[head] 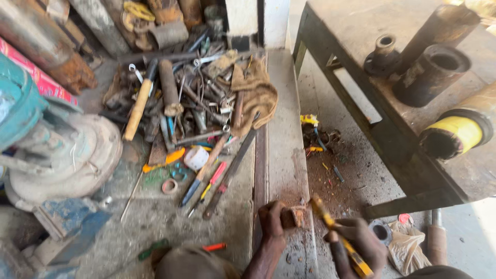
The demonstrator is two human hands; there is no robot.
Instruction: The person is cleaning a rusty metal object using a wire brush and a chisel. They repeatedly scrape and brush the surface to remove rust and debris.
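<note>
Left hand (272, 221) fingers pinching rusty block (294, 216) on ledge edge (283, 129), right hand (356, 242) gripping yellow tool (338, 235), tool heap (191, 98) well apart

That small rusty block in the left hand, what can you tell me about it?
The rusty block is a small, chunky piece that looks like metal, reddish-brown with rust all over. The left hand grips it from its left side and presses it down on the long grey ledge. The right hand holds a yellow-handled tool whose tip points at the block's right edge. Reddish dust lies on the ledge around it. Its finer shape is too blurred to tell.
</note>
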